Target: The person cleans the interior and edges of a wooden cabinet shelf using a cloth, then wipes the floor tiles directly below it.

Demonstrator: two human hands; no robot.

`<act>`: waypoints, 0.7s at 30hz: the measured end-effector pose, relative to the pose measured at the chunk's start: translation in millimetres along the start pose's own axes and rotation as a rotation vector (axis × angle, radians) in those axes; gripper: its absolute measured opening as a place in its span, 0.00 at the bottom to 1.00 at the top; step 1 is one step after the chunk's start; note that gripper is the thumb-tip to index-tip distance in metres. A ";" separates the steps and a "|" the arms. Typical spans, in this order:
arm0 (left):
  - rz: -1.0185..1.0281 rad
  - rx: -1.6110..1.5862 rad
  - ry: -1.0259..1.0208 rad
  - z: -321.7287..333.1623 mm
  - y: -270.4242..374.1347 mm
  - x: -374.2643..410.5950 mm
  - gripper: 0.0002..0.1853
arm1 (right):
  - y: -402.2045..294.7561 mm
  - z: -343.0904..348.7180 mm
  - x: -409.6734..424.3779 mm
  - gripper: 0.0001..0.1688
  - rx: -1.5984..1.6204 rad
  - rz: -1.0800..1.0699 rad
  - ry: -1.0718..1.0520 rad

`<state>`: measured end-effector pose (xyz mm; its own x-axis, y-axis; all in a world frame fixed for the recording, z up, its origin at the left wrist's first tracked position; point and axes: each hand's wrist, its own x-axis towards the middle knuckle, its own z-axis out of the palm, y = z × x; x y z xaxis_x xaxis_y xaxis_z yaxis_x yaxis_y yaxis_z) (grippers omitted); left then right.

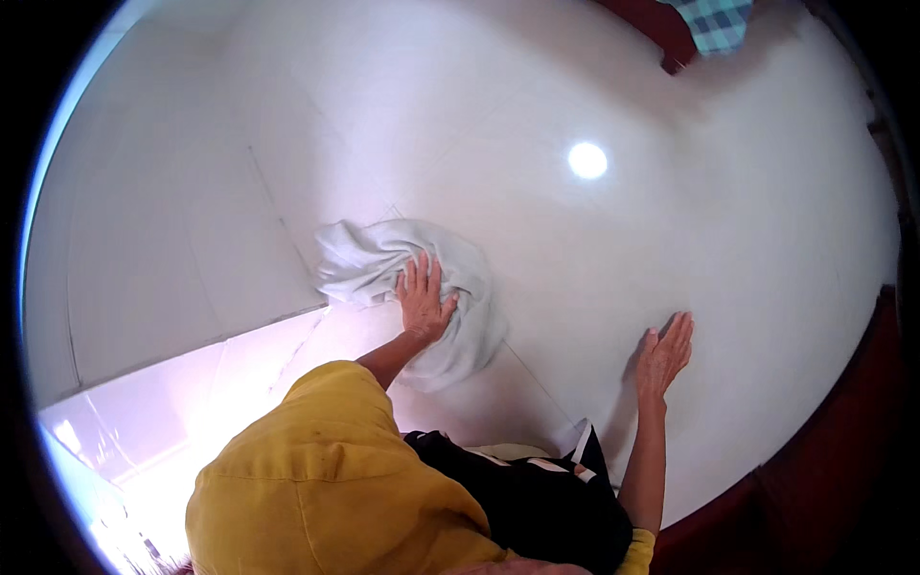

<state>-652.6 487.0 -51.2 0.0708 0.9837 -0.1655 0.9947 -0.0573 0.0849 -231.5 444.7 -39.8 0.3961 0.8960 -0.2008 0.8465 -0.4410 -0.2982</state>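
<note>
A crumpled pale grey cloth (460,266) lies on the light tiled floor (546,287) in front of me. My left hand (424,298) rests flat on it, palm down, with the fingers spread and pointing away from me. Folds of the cloth bunch up around the fingertips, and one part of it trails back toward my body. Off to the right, my right hand (663,359) is at the bare floor, its thumb apart from the fingers and nothing in it. Whether its palm presses on the tiles is hard to tell.
To the left, a floor edge (215,341) borders a brightly lit strip. Dark red furniture or fabric (812,445) curves along the lower right. At the top right, a checkered cloth (719,25) hangs by another dark red piece (658,32). A round light reflection shows on the floor.
</note>
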 end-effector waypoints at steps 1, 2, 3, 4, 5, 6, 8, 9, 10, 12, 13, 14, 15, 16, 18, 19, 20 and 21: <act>-0.012 0.002 -0.007 0.4 0.5 -0.3 0.40 | -1.3 4.4 10.9 0.33 -0.009 0.003 0.020; -0.019 0.007 -0.011 3.4 -1.7 -2.1 0.40 | -2.1 11.5 18.4 0.33 -0.013 0.011 0.046; -0.011 0.012 0.010 5.3 -4.8 -4.3 0.40 | -3.9 13.9 26.1 0.34 0.011 0.035 0.029; -0.004 0.008 0.029 6.5 -8.6 -6.3 0.39 | -2.1 22.3 30.5 0.34 -0.004 0.029 0.064; -0.002 0.000 0.046 8.2 -9.1 -7.2 0.39 | 2.1 28.9 36.7 0.34 -0.024 0.018 0.098; 0.001 -0.008 0.063 9.9 -10.1 -7.3 0.39 | 6.5 34.6 41.3 0.34 -0.043 0.009 0.132; 0.053 -0.005 0.073 15.6 -13.6 -0.2 0.39 | 15.1 41.2 41.9 0.33 -0.082 -0.046 0.217; 0.076 -0.003 0.071 18.4 -17.3 3.1 0.39 | 18.8 44.3 40.4 0.32 -0.096 -0.052 0.241; 0.105 0.042 0.039 17.6 -24.5 7.3 0.38 | 25.5 51.8 36.6 0.32 -0.108 -0.058 0.265; 0.137 0.097 -0.011 8.9 -44.9 21.6 0.39 | 25.2 57.7 30.3 0.31 -0.068 -0.062 0.282; 0.143 0.086 0.010 8.1 -55.9 32.3 0.39 | 23.8 54.6 28.7 0.31 -0.055 -0.064 0.278; 0.113 0.071 0.048 4.7 -61.3 44.5 0.39 | 22.2 51.9 28.8 0.31 -0.039 -0.061 0.278; 0.030 0.055 0.082 4.8 -63.3 57.7 0.36 | 22.7 51.5 30.6 0.31 -0.052 -0.051 0.285; -0.053 0.066 0.134 7.7 -66.2 68.9 0.35 | 24.2 51.0 31.3 0.31 -0.069 -0.037 0.292; -0.244 0.092 0.259 24.9 -78.7 86.1 0.32 | 26.9 49.6 29.5 0.31 -0.133 -0.036 0.299; -0.447 0.079 0.291 28.1 -73.1 99.4 0.32 | 28.0 53.5 31.3 0.30 -0.167 -0.041 0.314; -0.645 0.063 0.319 27.0 -65.2 114.4 0.33 | 28.2 56.5 32.7 0.30 -0.202 -0.042 0.332; -0.812 0.020 0.358 26.8 -55.9 132.4 0.33 | 28.8 57.4 33.5 0.30 -0.206 -0.032 0.316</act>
<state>-696.8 615.9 -104.2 -0.6816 0.7162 0.1498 0.7291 0.6820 0.0573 -214.3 459.0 -108.7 0.4310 0.8952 0.1134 0.9014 -0.4214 -0.0991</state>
